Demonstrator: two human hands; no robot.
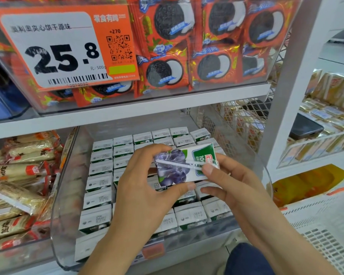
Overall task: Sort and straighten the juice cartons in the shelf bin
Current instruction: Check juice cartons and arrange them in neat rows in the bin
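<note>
White shop shelving (139, 92); orange price sign (66, 46); cookie packs above; wire rack (316, 141) right, perhaps bread.

Both hands raised: L hand (147, 183) & R hand (232, 187), fingers (209, 168) curled.

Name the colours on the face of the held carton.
Purple-blue fruit, green and white, on the carton; head view.

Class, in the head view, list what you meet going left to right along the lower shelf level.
Wrapped snack bars → clear bin of juice cartons → white wire basket → gold-wrapped packs.
</note>
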